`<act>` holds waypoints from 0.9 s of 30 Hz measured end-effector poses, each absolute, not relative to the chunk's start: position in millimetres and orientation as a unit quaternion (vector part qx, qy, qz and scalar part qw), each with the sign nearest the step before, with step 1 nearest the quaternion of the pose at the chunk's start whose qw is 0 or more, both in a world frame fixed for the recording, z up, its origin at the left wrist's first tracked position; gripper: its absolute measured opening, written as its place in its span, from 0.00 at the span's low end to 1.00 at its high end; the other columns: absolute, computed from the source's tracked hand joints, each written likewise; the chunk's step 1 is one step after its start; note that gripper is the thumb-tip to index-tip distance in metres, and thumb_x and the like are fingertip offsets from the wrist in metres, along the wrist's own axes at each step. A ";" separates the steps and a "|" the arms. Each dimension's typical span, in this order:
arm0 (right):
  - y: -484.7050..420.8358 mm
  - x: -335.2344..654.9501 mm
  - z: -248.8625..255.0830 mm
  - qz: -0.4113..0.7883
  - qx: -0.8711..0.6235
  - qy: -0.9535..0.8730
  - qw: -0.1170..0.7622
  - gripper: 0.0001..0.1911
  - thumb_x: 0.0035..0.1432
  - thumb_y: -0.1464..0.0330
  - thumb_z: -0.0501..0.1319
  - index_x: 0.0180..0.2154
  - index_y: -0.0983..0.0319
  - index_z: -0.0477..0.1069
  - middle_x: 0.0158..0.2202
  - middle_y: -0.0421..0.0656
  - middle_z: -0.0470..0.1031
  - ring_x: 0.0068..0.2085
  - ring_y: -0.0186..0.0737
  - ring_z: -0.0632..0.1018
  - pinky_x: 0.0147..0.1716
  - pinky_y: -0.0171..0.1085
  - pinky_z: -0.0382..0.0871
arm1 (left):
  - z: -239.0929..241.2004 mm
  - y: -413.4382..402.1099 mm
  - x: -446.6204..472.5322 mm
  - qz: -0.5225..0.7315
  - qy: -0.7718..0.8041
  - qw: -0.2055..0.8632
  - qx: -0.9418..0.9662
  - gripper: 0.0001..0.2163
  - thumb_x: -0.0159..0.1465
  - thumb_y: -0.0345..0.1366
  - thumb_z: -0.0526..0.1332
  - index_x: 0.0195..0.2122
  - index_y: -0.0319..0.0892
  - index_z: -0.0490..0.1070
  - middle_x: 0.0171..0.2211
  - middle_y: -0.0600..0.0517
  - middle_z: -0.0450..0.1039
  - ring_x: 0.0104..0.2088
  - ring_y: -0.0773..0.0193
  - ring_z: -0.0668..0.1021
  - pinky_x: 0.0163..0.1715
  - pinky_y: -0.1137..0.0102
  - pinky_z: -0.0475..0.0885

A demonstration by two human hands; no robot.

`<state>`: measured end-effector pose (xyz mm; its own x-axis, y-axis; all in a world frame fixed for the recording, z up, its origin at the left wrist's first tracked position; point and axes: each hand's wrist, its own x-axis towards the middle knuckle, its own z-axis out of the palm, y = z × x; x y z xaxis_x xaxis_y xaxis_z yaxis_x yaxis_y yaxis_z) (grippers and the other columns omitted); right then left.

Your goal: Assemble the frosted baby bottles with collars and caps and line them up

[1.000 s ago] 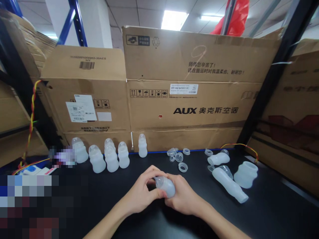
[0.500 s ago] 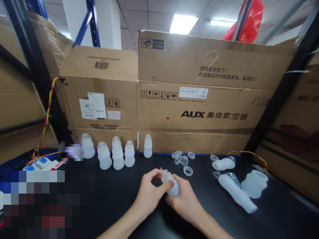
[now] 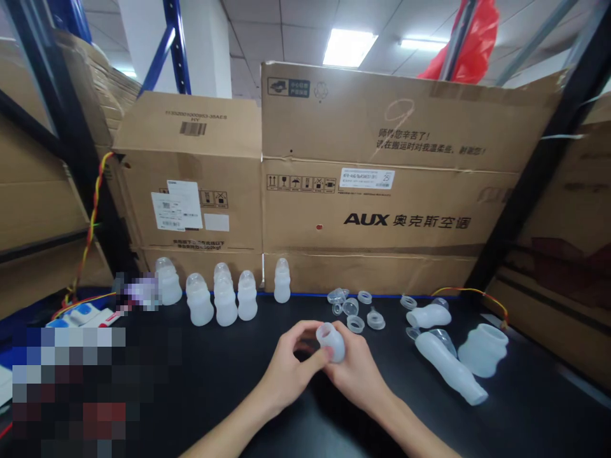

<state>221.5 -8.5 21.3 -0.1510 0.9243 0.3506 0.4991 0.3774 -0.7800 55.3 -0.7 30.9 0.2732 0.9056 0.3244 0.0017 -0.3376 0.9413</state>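
Note:
Both my hands meet over the black table [image 3: 229,375] around a small translucent silicone bottle [image 3: 332,341]. My right hand [image 3: 359,374] wraps the bottle's body from behind and below. My left hand [image 3: 287,371] pinches it from the left, thumb and fingertips near the neck. The bottle's mouth is open and bare, tilted up towards me. A small clear nipple piece [image 3: 375,320] lies on the table just right of the bottle, beside loose clear rings and caps [image 3: 350,308].
Several capped bottles [image 3: 224,296] stand in a row at the back left. A long bottle [image 3: 449,367], a smaller one [image 3: 428,315] and a wide silicone cup [image 3: 483,350] lie at right. Cardboard boxes [image 3: 382,210] wall the back; a blurred patch covers the left.
The bottle in my hands had a nipple top half a second ago; now its mouth is bare. A nipple piece now lies on the table to the right.

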 end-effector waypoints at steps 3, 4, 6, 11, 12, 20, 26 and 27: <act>-7.7 221.3 16.4 0.244 -0.457 -0.744 0.422 0.22 0.59 0.64 0.64 0.54 0.60 0.64 0.47 0.46 0.77 0.45 0.45 0.79 0.43 0.39 0.73 | 28.5 -0.6 55.5 0.508 0.354 0.451 0.643 0.16 0.61 0.41 0.70 0.49 0.45 0.78 0.49 0.46 0.82 0.51 0.52 0.81 0.48 0.63 0.76; -5.1 225.2 16.8 0.216 -0.444 -0.767 0.409 0.29 0.59 0.61 0.66 0.59 0.61 0.60 0.53 0.50 0.74 0.51 0.48 0.77 0.50 0.42 0.72 | 28.6 1.6 53.4 0.518 0.359 0.444 0.637 0.16 0.61 0.41 0.70 0.49 0.45 0.78 0.49 0.46 0.82 0.50 0.52 0.81 0.49 0.63 0.75; 5.1 241.2 20.5 0.133 -0.433 -0.809 0.375 0.38 0.58 0.56 0.69 0.64 0.60 0.57 0.62 0.53 0.67 0.61 0.52 0.69 0.60 0.49 0.65 | 29.7 7.3 48.0 0.536 0.368 0.425 0.629 0.16 0.61 0.41 0.70 0.48 0.44 0.77 0.48 0.47 0.82 0.50 0.53 0.82 0.52 0.61 0.74; 46.8 317.0 30.5 -0.151 -0.645 -0.692 0.287 0.21 0.69 0.61 0.56 0.60 0.61 0.66 0.61 0.54 0.70 0.61 0.54 0.69 0.60 0.50 0.61 | 28.4 18.2 39.7 0.531 0.386 0.421 0.626 0.16 0.61 0.43 0.71 0.47 0.43 0.74 0.46 0.47 0.83 0.47 0.54 0.83 0.52 0.61 0.74; 54.4 333.2 30.1 -0.204 -0.700 -0.641 0.240 0.22 0.68 0.62 0.55 0.61 0.61 0.66 0.62 0.53 0.69 0.63 0.55 0.67 0.61 0.52 0.59 | 27.2 18.6 39.8 0.522 0.384 0.429 0.629 0.16 0.61 0.43 0.71 0.47 0.43 0.74 0.45 0.47 0.83 0.46 0.54 0.83 0.51 0.61 0.74; 94.5 401.0 9.4 -0.178 -0.762 -0.592 0.193 0.23 0.65 0.65 0.55 0.59 0.60 0.73 0.59 0.55 0.76 0.64 0.69 0.64 0.58 0.67 0.53 | 25.4 11.2 47.4 0.488 0.372 0.430 0.663 0.14 0.64 0.43 0.68 0.48 0.45 0.74 0.45 0.48 0.83 0.47 0.55 0.83 0.52 0.62 0.73; 100.1 403.9 6.3 -0.131 -0.733 -0.618 0.252 0.18 0.64 0.68 0.55 0.51 0.60 0.79 0.57 0.52 0.78 0.60 0.64 0.71 0.60 0.63 0.55 | 22.8 12.3 46.3 0.474 0.367 0.419 0.682 0.13 0.66 0.43 0.66 0.48 0.45 0.73 0.45 0.49 0.82 0.46 0.56 0.82 0.51 0.62 0.73; 98.0 402.3 9.1 -0.127 -0.725 -0.619 0.272 0.18 0.64 0.68 0.55 0.50 0.61 0.79 0.57 0.53 0.78 0.61 0.64 0.70 0.60 0.65 0.55 | 22.4 12.5 45.7 0.476 0.367 0.414 0.684 0.13 0.66 0.43 0.66 0.49 0.45 0.73 0.45 0.49 0.82 0.46 0.56 0.82 0.51 0.62 0.72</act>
<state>402.3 98.0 9.1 0.2011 0.8296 0.5209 0.9674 -0.0847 -0.2386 45.7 12.5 22.4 0.2778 0.8960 0.3465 0.1088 -0.3877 0.9153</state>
